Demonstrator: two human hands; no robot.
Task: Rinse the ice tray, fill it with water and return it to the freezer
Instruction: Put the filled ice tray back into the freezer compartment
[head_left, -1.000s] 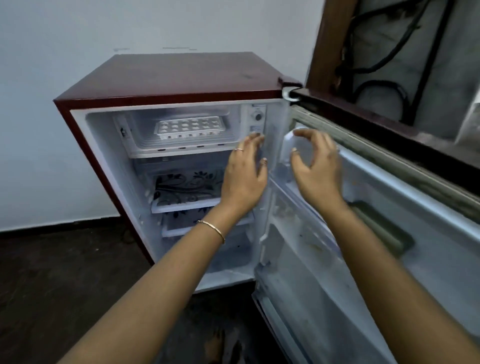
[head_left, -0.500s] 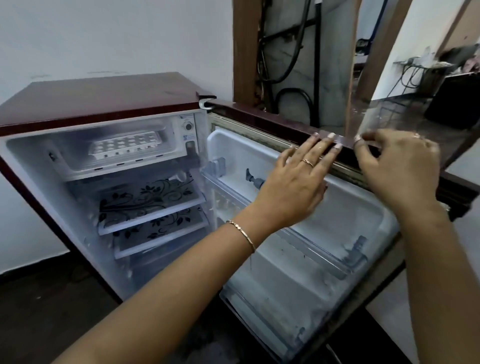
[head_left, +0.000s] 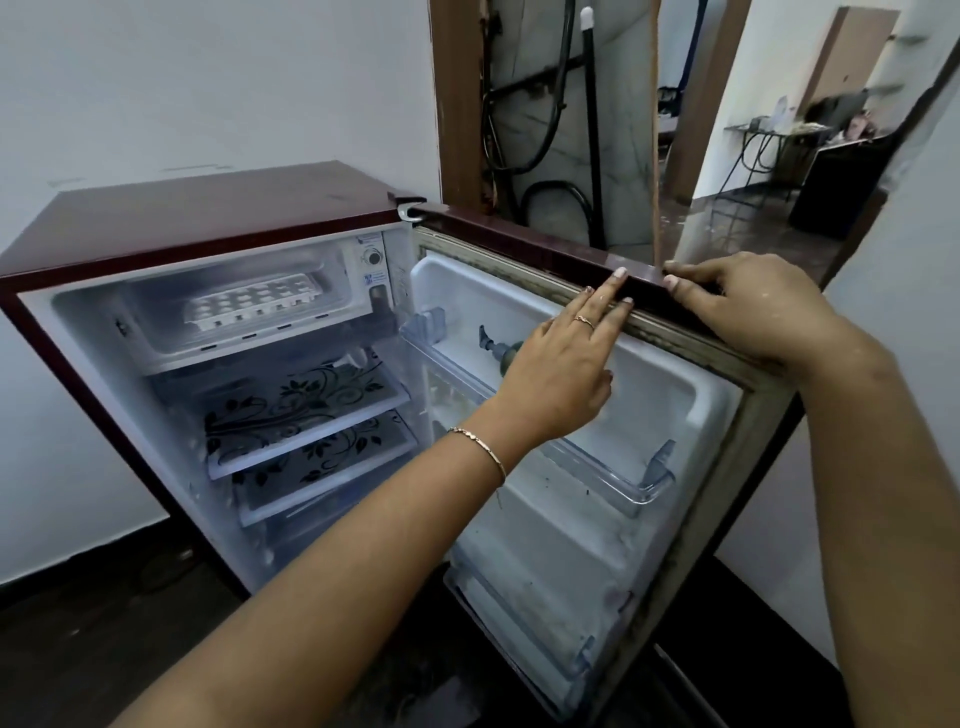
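- Tray sits flat in the freezer compartment at top left of the fridge, well apart from both hands; whether water fills its cells, too small to tell.
- Below it, two patterned shelves, nothing seen on them.
- Task looks nearly done: only shutting the door seems left.
- Left hand lies flat and spread against the door's inner face, fingertips reaching the top edge; grip wide apart, clasping nothing, only pressing.
- Bottle on the door's upper rack, just beside the left hand's knuckles; likely to tip if the door swings fast.
- Right hand drapes over the door's top edge from outside, fingers curled down behind it; grip partly closed round that edge, thumb side touching the rim near the left fingertips.
- Best done by pushing from the outside with the right hand and drawing the left off the inner face early, away from the gasket, to avoid a pinch.
- Worth swinging slowly and level, so the tray stays unshaken and nothing slops.
- Finish with a firm press along the edge until the seal seats all round.
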